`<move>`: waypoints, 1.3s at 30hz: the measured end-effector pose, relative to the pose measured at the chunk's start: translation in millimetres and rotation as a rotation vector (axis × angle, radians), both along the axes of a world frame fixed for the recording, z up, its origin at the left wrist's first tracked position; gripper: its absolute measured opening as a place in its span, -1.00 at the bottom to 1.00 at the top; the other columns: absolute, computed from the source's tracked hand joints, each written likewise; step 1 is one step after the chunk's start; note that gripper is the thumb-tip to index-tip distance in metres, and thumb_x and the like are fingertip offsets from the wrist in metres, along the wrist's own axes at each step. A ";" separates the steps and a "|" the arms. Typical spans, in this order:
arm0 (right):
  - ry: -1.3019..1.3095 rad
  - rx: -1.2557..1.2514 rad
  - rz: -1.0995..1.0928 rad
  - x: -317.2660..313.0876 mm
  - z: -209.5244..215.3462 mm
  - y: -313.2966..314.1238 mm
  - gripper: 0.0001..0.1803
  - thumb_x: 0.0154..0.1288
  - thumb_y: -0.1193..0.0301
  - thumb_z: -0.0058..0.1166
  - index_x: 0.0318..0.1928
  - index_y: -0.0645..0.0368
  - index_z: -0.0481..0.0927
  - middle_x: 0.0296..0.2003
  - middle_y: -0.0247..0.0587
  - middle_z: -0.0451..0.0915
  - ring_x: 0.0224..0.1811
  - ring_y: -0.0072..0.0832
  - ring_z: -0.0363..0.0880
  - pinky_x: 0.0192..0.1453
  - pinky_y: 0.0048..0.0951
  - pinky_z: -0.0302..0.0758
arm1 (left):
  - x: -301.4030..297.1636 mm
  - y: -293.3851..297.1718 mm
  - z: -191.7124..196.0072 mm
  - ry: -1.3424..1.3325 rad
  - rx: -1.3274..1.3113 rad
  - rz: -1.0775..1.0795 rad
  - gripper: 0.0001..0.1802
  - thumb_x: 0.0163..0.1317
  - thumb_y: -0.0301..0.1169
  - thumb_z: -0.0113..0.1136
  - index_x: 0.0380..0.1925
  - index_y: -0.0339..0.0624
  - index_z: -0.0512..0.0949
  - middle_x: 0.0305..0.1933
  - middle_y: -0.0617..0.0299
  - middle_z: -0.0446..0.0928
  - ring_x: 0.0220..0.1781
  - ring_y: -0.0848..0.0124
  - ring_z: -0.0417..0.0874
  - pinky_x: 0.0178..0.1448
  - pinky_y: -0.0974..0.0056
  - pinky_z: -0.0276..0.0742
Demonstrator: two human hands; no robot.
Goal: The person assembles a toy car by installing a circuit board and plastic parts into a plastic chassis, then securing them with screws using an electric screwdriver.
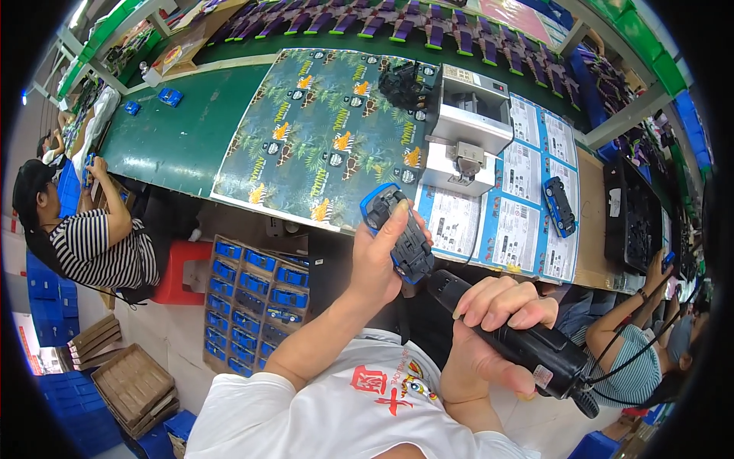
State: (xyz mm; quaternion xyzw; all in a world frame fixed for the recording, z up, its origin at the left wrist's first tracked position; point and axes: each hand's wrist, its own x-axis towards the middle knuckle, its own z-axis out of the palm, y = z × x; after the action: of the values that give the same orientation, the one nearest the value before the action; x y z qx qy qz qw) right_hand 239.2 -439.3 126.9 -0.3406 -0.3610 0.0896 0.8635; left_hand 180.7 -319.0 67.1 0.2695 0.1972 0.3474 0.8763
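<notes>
Centrally, left hand [380,260] clasped around a blue-and-black plastic toy car [399,229], underside turned up, raised in front of the bench [191,130]. Right hand [493,329] gripping a black electric screwdriver [520,340], tip just beside the car. Beyond, a white boxy machine [470,122] on printed sheets [527,199]; another blue toy car [560,205] alongside.
</notes>
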 end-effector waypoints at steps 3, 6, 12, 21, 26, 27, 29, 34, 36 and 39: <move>-0.031 -0.011 0.051 2.1 3.6 -2.9 -0.15 -0.12 -0.38 0.23 -0.16 0.08 0.29 -0.45 -0.32 0.39 -0.49 -0.46 0.45 -0.42 -0.40 0.49 | 0.2 -0.5 1.8 0.006 -0.049 -0.033 -0.61 0.37 -0.10 0.17 -0.03 -0.17 0.44 -0.27 0.19 0.54 -0.26 0.32 0.64 -0.11 0.16 0.60; 0.066 -0.008 -0.007 2.3 5.6 -3.8 -0.14 -0.11 -0.43 0.16 -0.14 0.06 0.30 -0.46 -0.32 0.36 -0.53 -0.48 0.41 -0.44 -0.40 0.46 | -1.1 0.7 0.1 -0.029 -0.073 -0.017 -0.60 0.37 -0.10 0.17 -0.03 -0.18 0.44 -0.29 0.20 0.55 -0.26 0.31 0.65 -0.10 0.15 0.60; 0.076 0.043 -0.014 6.8 7.5 -5.3 -0.13 -0.11 -0.46 0.11 -0.14 0.06 0.30 -0.47 -0.35 0.34 -0.54 -0.48 0.40 -0.45 -0.43 0.46 | -0.1 2.8 -2.8 -0.041 -0.068 -0.017 -0.61 0.40 -0.08 0.13 -0.04 -0.16 0.45 -0.28 0.20 0.56 -0.27 0.32 0.65 -0.09 0.14 0.60; 0.103 -0.013 -0.046 9.5 6.2 -2.6 -0.15 -0.08 -0.47 0.07 -0.16 0.04 0.29 -0.48 -0.34 0.33 -0.54 -0.47 0.40 -0.46 -0.43 0.46 | 1.0 2.0 -1.1 -0.035 -0.077 -0.005 -0.64 0.39 -0.11 0.14 -0.04 -0.15 0.45 -0.28 0.19 0.56 -0.27 0.32 0.65 -0.12 0.16 0.61; -0.101 -0.083 -0.026 1.6 0.0 2.3 -0.30 0.04 -0.24 0.26 -0.18 0.08 0.32 -0.42 -0.20 0.43 -0.49 -0.36 0.45 -0.40 -0.24 0.50 | 11.3 -4.6 -0.2 0.033 0.082 0.074 -0.64 0.37 -0.14 0.19 -0.06 -0.16 0.44 -0.27 0.18 0.54 -0.28 0.33 0.63 -0.15 0.18 0.60; -0.072 -0.084 0.003 3.1 0.8 2.9 -0.29 0.01 -0.24 0.28 -0.21 0.08 0.31 -0.43 -0.24 0.43 -0.47 -0.36 0.47 -0.39 -0.27 0.51 | 12.8 -3.9 -1.5 0.004 0.025 0.101 -0.64 0.37 -0.13 0.19 -0.06 -0.17 0.44 -0.27 0.18 0.54 -0.28 0.32 0.63 -0.16 0.18 0.60; 0.046 0.007 0.063 12.0 -6.9 5.8 -0.26 -0.03 -0.27 0.29 -0.21 0.07 0.30 -0.44 -0.27 0.42 -0.48 -0.38 0.47 -0.39 -0.31 0.51 | 10.5 -0.3 -2.7 -0.034 -0.002 0.096 -0.64 0.36 -0.13 0.20 -0.07 -0.17 0.44 -0.28 0.18 0.54 -0.28 0.33 0.63 -0.16 0.18 0.60; 0.093 -0.033 0.058 20.0 -16.0 5.1 -0.15 -0.14 -0.38 0.25 -0.19 0.07 0.29 -0.47 -0.32 0.39 -0.52 -0.45 0.44 -0.39 -0.38 0.51 | 10.8 4.1 -9.4 0.032 0.011 -0.011 -0.64 0.36 -0.12 0.19 -0.08 -0.16 0.46 -0.27 0.20 0.55 -0.28 0.32 0.64 -0.14 0.17 0.61; 0.104 -0.030 0.051 19.5 -15.7 3.2 -0.15 -0.13 -0.39 0.24 -0.18 0.07 0.29 -0.47 -0.32 0.39 -0.52 -0.45 0.44 -0.39 -0.38 0.50 | 10.0 6.2 -12.6 0.024 -0.018 -0.024 -0.64 0.37 -0.11 0.18 -0.08 -0.16 0.47 -0.27 0.20 0.55 -0.27 0.31 0.64 -0.13 0.16 0.61; 0.120 -0.023 0.032 19.5 -15.0 -1.0 -0.14 -0.12 -0.41 0.21 -0.17 0.08 0.29 -0.47 -0.31 0.39 -0.52 -0.45 0.43 -0.39 -0.38 0.50 | 10.8 9.1 -15.1 0.019 -0.089 -0.044 -0.64 0.37 -0.11 0.17 -0.07 -0.16 0.48 -0.25 0.19 0.57 -0.24 0.30 0.66 -0.09 0.14 0.62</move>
State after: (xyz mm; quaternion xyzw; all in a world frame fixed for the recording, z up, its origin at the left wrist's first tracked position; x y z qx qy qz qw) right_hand 258.7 -440.2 112.0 -0.3385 -0.3127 0.1278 0.8782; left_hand 191.5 -309.9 52.0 0.2380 0.2147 0.3162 0.8929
